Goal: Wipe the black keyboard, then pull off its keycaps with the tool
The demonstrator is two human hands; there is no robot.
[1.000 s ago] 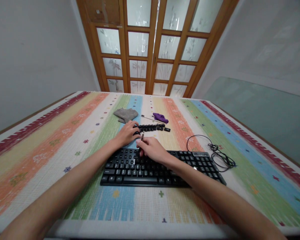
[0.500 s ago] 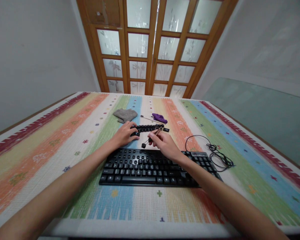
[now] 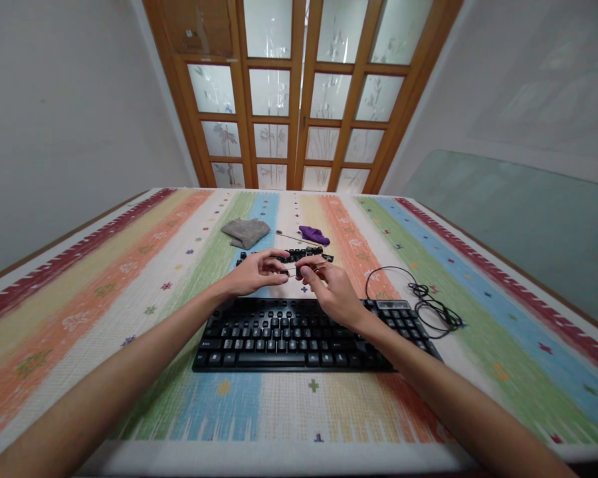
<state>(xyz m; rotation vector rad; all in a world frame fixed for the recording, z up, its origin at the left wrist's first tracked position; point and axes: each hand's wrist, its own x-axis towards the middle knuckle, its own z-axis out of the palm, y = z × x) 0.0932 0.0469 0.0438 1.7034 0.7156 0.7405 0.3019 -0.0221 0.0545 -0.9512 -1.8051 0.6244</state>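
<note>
My right hand [image 3: 331, 285] is closed on a keycap puller [image 3: 292, 268], whose thin wires stretch leftward. At the wire ends, my left hand [image 3: 259, 272] pinches a small black keycap [image 3: 284, 272], partly covered by its fingers. Both hands hang above the back edge of a black keyboard [image 3: 274, 360]. Its lower rows carry keycaps, while bare key stems show along its upper rows. Behind my hands, loose black keycaps [image 3: 306, 253] lie in rows on the cloth, partly hidden by my fingers.
A folded grey cloth [image 3: 246, 232] lies behind my left hand. Beside it are a thin brush-like stick [image 3: 292, 237] and a crumpled purple cloth [image 3: 313, 234]. The keyboard's coiled cable [image 3: 436, 312] rests to the right. A striped tablecloth [image 3: 144, 292] covers the table.
My left hand has come away from the loose keycaps, moving right and nearer to take the keycap at the puller's end. The puller has turned and risen from just above the keyboard's back edge.
</note>
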